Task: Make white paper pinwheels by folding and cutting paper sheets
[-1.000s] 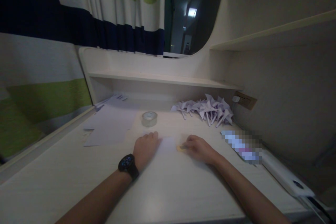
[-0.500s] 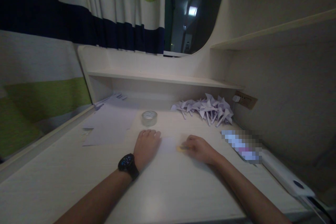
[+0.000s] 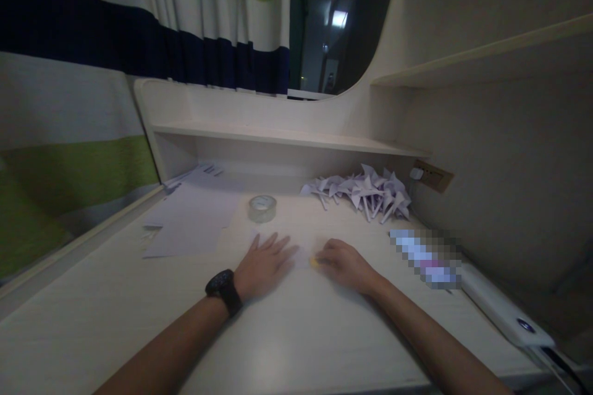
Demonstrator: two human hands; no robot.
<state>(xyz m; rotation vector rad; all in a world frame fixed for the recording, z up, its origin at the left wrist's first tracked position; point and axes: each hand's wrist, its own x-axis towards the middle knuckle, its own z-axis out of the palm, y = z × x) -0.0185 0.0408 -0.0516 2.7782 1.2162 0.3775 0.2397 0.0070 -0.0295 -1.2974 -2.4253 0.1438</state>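
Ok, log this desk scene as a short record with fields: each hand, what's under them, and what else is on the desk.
left hand: flat, fingers spread, pressing a small paper sheet
right hand: curled on a small yellow object at the sheet's edge
desk: pale wood
behind: tape roll, loose papers, pile of folded paper shapes
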